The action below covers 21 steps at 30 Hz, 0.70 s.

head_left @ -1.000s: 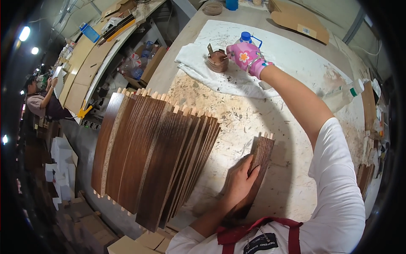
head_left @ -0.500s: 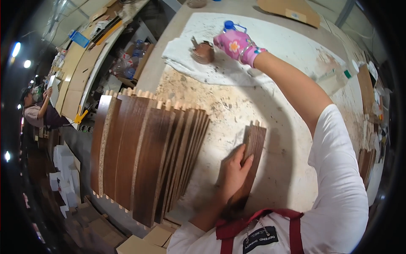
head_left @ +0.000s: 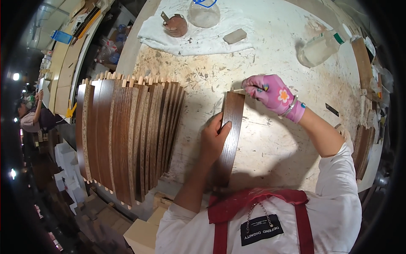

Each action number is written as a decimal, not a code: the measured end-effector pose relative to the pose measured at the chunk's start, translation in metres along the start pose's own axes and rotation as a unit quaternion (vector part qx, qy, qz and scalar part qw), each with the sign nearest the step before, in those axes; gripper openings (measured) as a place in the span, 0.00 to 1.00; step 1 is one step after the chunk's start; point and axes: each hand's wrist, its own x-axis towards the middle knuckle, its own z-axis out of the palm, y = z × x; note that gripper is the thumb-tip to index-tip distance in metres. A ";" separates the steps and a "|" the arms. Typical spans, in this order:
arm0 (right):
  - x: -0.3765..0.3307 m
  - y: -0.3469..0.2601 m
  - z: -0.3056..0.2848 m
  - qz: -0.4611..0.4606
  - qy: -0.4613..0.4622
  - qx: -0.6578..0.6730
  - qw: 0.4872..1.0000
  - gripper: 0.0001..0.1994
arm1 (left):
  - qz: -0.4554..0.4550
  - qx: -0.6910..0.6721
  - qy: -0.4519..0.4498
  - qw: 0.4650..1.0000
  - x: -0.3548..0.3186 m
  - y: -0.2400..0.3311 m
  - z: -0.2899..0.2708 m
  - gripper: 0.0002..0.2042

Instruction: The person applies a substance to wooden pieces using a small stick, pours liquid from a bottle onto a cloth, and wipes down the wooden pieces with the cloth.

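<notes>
My bare left hand (head_left: 215,137) grips a dark brown wood-grain board (head_left: 233,127) by its long edge, thumb on the face. The board points away from me, its near end close to my apron. At its far end is my right hand (head_left: 270,94), in a pink flowered glove with fingers closed. A thin pale stick (head_left: 239,89) juts from those fingers to the board's end; its kind is unclear. Left of my hands stands a row of similar boards (head_left: 122,139) with pale dowels at their ends.
On a white cloth (head_left: 198,42) lie a brown-stained pot (head_left: 176,26) with a flat blade in it, a clear jar (head_left: 204,16) with a blue handle, and a grey block (head_left: 235,36). A clear bottle (head_left: 319,51) lies at the right. Another person (head_left: 36,112) works far left.
My gloved right hand has come back from beside the pot and jar to the board's far end. My left hand still holds the board, which is turned to show its broad face.
</notes>
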 end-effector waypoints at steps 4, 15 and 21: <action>0.003 0.005 0.009 -0.066 -0.001 -0.083 0.994 0.08 | -0.024 0.003 0.006 1.000 -0.002 0.006 0.002 0.16; 0.006 -0.004 0.013 -0.061 -0.051 -0.176 0.981 0.07 | -0.025 0.017 -0.004 1.000 0.000 0.005 -0.002 0.16; 0.005 0.004 0.019 -0.087 -0.019 -0.188 0.978 0.06 | -0.023 0.022 -0.002 0.999 0.001 0.002 -0.002 0.17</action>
